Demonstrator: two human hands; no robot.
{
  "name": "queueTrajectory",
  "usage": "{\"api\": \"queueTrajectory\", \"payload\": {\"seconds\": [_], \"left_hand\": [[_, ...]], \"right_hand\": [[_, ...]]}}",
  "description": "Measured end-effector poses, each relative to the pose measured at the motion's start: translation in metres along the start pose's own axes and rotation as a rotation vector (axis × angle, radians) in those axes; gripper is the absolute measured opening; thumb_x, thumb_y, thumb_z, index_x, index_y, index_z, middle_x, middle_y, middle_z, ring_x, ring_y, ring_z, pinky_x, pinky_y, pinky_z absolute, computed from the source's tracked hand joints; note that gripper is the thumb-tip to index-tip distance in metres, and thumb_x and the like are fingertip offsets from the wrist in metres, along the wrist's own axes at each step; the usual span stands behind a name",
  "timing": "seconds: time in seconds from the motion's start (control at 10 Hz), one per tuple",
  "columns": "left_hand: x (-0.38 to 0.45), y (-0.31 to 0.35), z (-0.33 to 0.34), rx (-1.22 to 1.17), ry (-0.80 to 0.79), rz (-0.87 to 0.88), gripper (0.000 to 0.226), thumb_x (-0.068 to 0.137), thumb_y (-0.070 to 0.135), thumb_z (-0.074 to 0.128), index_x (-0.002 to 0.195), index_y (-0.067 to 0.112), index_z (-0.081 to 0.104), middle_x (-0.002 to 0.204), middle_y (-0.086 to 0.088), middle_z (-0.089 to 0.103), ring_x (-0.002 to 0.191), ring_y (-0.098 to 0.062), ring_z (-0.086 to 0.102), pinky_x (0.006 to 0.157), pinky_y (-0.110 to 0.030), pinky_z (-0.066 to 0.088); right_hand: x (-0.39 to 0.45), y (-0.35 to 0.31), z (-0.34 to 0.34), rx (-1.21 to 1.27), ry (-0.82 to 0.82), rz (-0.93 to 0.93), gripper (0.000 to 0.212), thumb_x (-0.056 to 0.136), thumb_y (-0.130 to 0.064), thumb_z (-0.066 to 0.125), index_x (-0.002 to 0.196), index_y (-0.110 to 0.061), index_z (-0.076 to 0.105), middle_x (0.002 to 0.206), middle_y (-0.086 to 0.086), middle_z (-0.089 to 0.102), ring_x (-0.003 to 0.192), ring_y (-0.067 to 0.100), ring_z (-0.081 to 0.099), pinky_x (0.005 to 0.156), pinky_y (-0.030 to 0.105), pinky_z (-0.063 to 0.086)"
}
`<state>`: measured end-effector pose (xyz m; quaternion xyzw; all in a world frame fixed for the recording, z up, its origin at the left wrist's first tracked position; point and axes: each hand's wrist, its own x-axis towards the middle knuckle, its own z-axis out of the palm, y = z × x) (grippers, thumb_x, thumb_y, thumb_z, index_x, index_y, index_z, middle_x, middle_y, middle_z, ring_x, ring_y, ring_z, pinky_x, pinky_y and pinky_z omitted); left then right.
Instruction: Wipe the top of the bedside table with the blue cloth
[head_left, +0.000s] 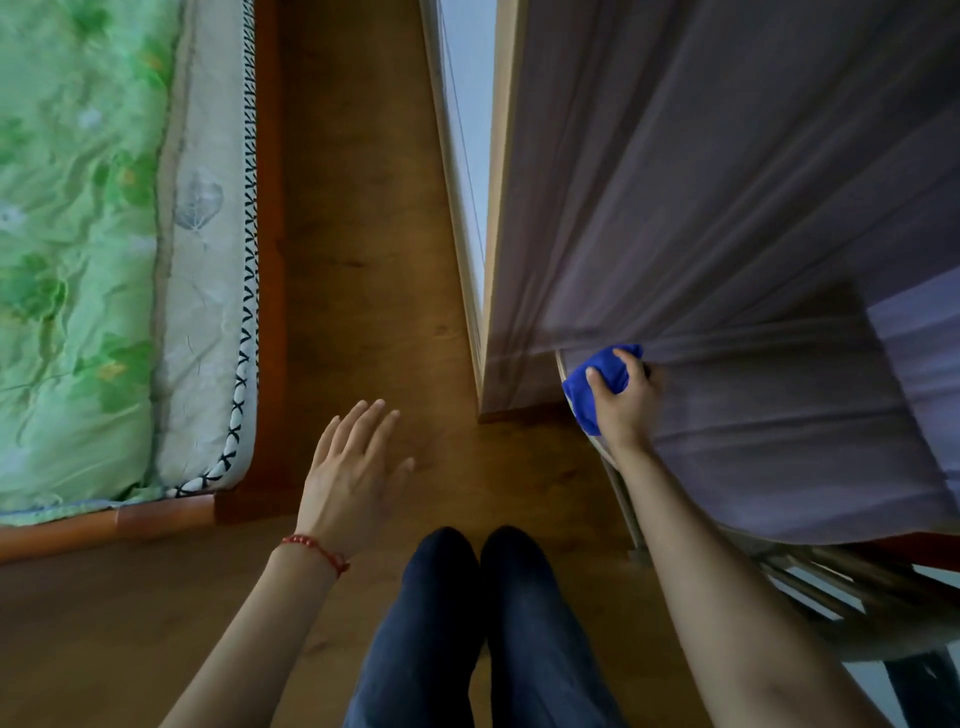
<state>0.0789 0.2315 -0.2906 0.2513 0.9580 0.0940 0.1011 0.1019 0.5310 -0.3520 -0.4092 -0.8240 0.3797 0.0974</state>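
Bedroom, wood floor (363, 218) running from 6 up to 12 o'clock. Bed with green floral quilt (72, 234) fills 9 to 11 o'clock. Sheer purple curtain (727, 182) fills 12 to 3 o'clock, hanging beside a pale window frame (496, 156). Person's legs in dark trousers (483, 623) at 6 o'clock. Slatted wooden piece (810, 582), possibly a chair or rack, at 4 o'clock under the curtain hem.

Risks:
- No bedside bench top identifiable in view. Something with a light rim sits under the curtain near the cloth; cannot tell what it is. Wiping the wrong surface is likely if the target stays out of sight.
- Curtain drapes over the right hand's working area. Fabric could snag in the cloth or get dragged along with a wipe.
- Cloth is bunched into a ball; little flat contact, so a wipe would cover poorly.

Positions:
- Blue cloth (597, 379) at 3 o'clock, wadded, clutched in the right hand (623, 405), fingers curled tight round it, pressed at the curtain's lower fold.
- Left hand (353, 467) near centre at 7 o'clock, fingers spread wide, holding nothing, hovering over floor, well apart from the cloth. Red bead bracelet (317, 551) on that wrist.
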Motion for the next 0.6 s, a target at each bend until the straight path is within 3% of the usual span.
{"api": "queueTrajectory", "payload": {"seconds": [0.2,0.4,0.6], "left_hand": [[0.005,-0.017,0.024,-0.004,0.014,-0.027,0.065,0.093,0.053,0.026,0.126,0.004,0.052,0.131,-0.016,0.052,0.126,-0.028,0.039,0.105,-0.045,0.029],[-0.002,-0.026,0.028,-0.01,-0.01,-0.056,0.071,0.095,0.056,0.016,0.127,0.003,0.052,0.131,-0.017,0.052,0.126,-0.03,0.041,0.104,-0.045,0.028],[-0.019,-0.024,-0.002,-0.038,0.015,-0.067,0.066,0.093,0.052,0.026,0.127,0.003,0.052,0.131,-0.017,0.051,0.126,-0.032,0.041,0.104,-0.046,0.028]], "right_hand": [[0.024,0.014,0.025,-0.095,-0.003,-0.034,0.045,0.082,-0.029,0.065,0.123,-0.014,0.053,0.124,0.018,0.045,0.108,0.033,0.05,0.085,0.038,0.043],[0.029,0.024,0.021,-0.227,-0.113,-0.058,0.049,0.086,-0.035,0.06,0.128,-0.014,0.048,0.127,0.021,0.043,0.112,0.035,0.046,0.083,0.038,0.042],[0.001,0.004,-0.009,-0.363,-0.15,-0.182,0.048,0.087,-0.037,0.056,0.125,-0.008,0.052,0.13,0.021,0.045,0.114,0.038,0.042,0.09,0.043,0.038]]}}
